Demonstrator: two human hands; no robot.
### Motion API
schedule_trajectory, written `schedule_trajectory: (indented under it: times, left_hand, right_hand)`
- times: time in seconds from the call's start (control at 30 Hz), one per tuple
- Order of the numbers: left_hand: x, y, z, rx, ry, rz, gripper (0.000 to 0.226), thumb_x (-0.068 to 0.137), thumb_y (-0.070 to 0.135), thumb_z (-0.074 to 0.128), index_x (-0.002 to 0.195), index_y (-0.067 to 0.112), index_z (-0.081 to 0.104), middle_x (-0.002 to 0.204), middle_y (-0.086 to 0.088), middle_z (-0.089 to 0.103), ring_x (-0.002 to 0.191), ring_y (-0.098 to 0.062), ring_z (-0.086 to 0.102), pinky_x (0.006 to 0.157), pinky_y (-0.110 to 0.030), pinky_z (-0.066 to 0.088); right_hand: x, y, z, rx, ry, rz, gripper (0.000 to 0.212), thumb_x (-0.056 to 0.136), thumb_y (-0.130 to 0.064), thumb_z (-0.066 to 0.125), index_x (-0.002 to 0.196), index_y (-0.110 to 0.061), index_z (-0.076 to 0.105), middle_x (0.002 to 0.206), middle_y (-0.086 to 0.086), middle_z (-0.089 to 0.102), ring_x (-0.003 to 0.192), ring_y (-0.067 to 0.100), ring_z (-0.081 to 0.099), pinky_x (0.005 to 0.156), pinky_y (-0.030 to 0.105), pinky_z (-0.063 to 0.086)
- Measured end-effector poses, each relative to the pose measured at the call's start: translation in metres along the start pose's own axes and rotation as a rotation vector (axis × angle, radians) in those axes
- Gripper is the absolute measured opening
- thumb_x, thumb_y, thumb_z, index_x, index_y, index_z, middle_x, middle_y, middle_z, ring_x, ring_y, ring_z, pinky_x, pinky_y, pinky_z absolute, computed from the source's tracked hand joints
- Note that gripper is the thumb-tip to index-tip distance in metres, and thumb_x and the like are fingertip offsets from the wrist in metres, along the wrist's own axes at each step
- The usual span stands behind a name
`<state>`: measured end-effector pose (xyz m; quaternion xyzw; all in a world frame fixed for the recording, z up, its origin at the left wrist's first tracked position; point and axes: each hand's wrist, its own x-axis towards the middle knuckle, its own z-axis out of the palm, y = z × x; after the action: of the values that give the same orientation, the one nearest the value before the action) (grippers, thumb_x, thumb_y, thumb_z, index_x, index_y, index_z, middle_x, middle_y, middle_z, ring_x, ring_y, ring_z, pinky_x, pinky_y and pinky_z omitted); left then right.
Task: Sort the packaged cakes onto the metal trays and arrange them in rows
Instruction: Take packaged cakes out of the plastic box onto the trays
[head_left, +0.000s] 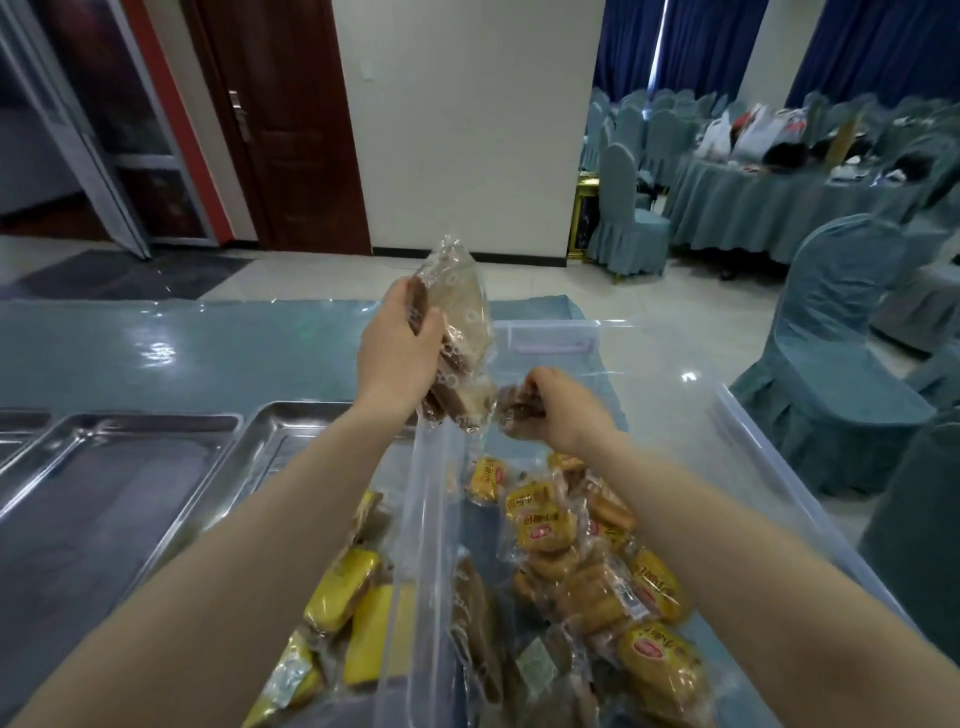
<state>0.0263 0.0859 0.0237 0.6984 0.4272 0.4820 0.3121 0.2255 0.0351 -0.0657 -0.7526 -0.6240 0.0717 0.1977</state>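
Setting: a banquet hall — rows of chairs in grey-blue fabric covers (631, 208), a long table skirted in matching cloth (769, 208), deep blue floor-length curtains (691, 47), pale glossy floor tiles (675, 296).

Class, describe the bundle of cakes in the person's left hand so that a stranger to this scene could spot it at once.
Start at the clear plastic bin full of packaged cakes on the right of the table. Above its far left corner the left hand holds a stack of brown cakes in clear wrappers. Unlike the yellow-labelled packs lying in the bin, it is raised in the air and plain brown.
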Motion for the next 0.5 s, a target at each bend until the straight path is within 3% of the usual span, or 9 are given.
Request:
schedule_trajectory:
  times: [0.13,0.27,0.37,0.5]
  left_hand:
    - [0.005,0.005,-0.036,-0.107,0.117,-0.019,0.024,0.09,0.027,0.049,0.113,0.032,0.053,0.091,0.021,0.058,0.084,0.004,0.056,0.069,-0.018,0.041]
    - [0.008,0.003,-0.083,-0.207,0.179,-0.017,0.026,0.089,0.028,0.05,0.115,0.029,0.054,0.097,0.018,0.061,0.088,0.004,0.059,0.078,-0.024,0.048]
    - [0.005,-0.008,-0.125,-0.226,0.173,-0.03,0.028,0.09,0.027,0.05,0.118,0.028,0.053,0.108,0.01,0.063,0.098,-0.007,0.06,0.089,-0.035,0.051]
    - [-0.009,-0.047,-0.196,-0.196,0.204,-0.071,0.029,0.092,0.025,0.05,0.122,0.025,0.05,0.113,0.004,0.061,0.102,-0.013,0.059,0.093,-0.04,0.048]
  right_hand:
    - [-0.004,-0.037,-0.033,0.09,0.218,-0.028,0.045,0.073,-0.045,0.079,0.096,-0.023,0.046,0.095,-0.005,0.051,0.078,0.016,0.051,0.062,0.035,0.043]
    - [-0.012,-0.082,-0.053,0.161,0.406,-0.052,0.034,0.078,-0.022,0.072,0.096,-0.025,0.043,0.093,-0.006,0.045,0.077,0.013,0.046,0.056,0.024,0.031]
    - [-0.018,-0.129,-0.056,0.201,0.443,-0.115,0.034,0.078,-0.018,0.07,0.094,-0.026,0.042,0.091,-0.004,0.045,0.074,0.012,0.042,0.056,0.015,0.026]
    - [-0.024,-0.207,-0.031,0.185,0.419,-0.188,0.036,0.077,-0.014,0.07,0.094,-0.025,0.04,0.091,-0.004,0.045,0.076,0.015,0.042,0.057,0.024,0.028]
